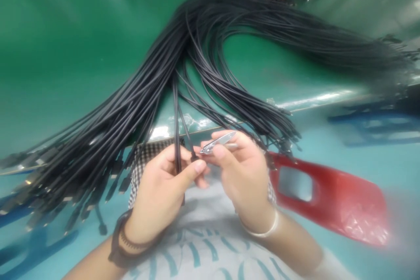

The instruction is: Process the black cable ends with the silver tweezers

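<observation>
**Inspector:** Left side first. What is there?

**Recorder:** The connector ends of a bundle of black cables (75,183) fan out across a green work surface (59,61). They are blurred, so their type cannot be confirmed. The bundle arcs up and over to the right, where its far end blurs out.

**Inspector:** Hands?

**Recorder:** They are close together at centre, fingertips nearly meeting; contact cannot be confirmed. The left hand (164,188) is closed on a few cables (177,140), its thumb and fingers hiding the exact count. The right hand (239,175) pinches a small metal tool (218,142), its tip just beside the held cables. The tool's lower part is hidden by the fingers, so its exact kind is unclear.

**Inspector:** Further right?

**Recorder:** A red plastic piece (337,201) with a rectangular opening lies beyond the right hand, its far end blurred. A checked cloth (142,170) is partly hidden behind the left hand.
</observation>
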Motion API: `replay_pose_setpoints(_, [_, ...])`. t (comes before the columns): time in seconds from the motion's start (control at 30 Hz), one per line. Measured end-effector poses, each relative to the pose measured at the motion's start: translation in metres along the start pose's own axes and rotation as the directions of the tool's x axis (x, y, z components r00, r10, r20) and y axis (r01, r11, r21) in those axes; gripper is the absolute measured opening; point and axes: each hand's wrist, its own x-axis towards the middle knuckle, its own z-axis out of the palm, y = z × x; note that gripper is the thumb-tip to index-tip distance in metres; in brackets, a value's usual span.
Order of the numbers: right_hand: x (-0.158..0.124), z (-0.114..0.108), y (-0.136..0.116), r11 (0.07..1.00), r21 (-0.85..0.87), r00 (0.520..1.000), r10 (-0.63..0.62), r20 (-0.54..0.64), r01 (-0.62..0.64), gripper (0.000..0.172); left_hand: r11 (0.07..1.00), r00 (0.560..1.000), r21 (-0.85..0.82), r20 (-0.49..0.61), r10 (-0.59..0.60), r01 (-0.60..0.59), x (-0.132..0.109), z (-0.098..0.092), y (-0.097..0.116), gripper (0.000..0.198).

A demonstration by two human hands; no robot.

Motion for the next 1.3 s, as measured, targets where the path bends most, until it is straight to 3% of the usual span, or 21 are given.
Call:
replay_pose_setpoints(0.1, [-0.002,0.003,-0.002,0.999,-0.027,1.000,-0.018,-0.015,0.018,0.016,0.991,0.996,0.127,-0.068,0.061,-0.052,-0.004,0.001,0.004,0.015])
replay_pose_setpoints(0.3, [-0.003,0.006,-0.005,1.000,-0.029,1.000,-0.009,0.012,0.009,0.017,0.968,0.991,0.234,-0.082,0.110,-0.088,-0.005,0.000,0.005,0.014])
replay_pose_setpoints(0.43, [-0.002,0.006,-0.004,0.999,-0.034,1.000,-0.016,0.002,0.016,0.017,0.965,0.989,0.247,-0.087,0.116,-0.091,-0.004,-0.001,0.004,0.014])
replay_pose_setpoints(0.7, [-0.002,0.008,-0.005,0.979,-0.200,0.996,-0.058,-0.070,0.043,0.013,0.967,0.993,0.247,-0.072,0.091,-0.071,-0.005,-0.002,0.004,0.013])
replay_pose_setpoints(0.9, [0.001,0.004,-0.001,0.999,-0.038,0.999,-0.039,-0.030,0.038,0.017,0.970,0.996,0.241,-0.077,0.048,-0.028,-0.004,-0.003,0.007,0.015])
replay_pose_setpoints(1.0, [0.003,0.000,-0.004,0.999,-0.001,0.993,0.043,0.114,-0.043,0.017,0.973,1.000,0.230,0.006,-0.025,0.023,-0.007,-0.005,0.005,0.014])
replay_pose_setpoints(1.1, [0.005,-0.003,-0.013,0.986,-0.152,0.974,0.093,0.205,-0.062,0.020,0.979,0.975,0.176,0.179,-0.131,0.100,-0.014,-0.010,-0.001,0.024])
replay_pose_setpoints(1.2, [0.006,-0.007,-0.026,0.908,-0.404,0.979,-0.029,0.202,0.110,0.017,0.970,0.922,0.069,0.299,-0.244,0.234,-0.024,-0.018,-0.006,0.030])
replay_pose_setpoints(1.23, [0.008,-0.010,-0.029,0.836,-0.511,0.974,-0.110,0.199,0.199,0.015,0.961,0.910,0.043,0.313,-0.272,0.272,-0.026,-0.021,-0.007,0.032])
replay_pose_setpoints(1.3, [0.010,-0.015,-0.034,0.593,-0.717,0.924,-0.324,0.202,0.365,0.013,0.949,0.901,-0.003,0.313,-0.299,0.316,-0.029,-0.023,-0.006,0.029])
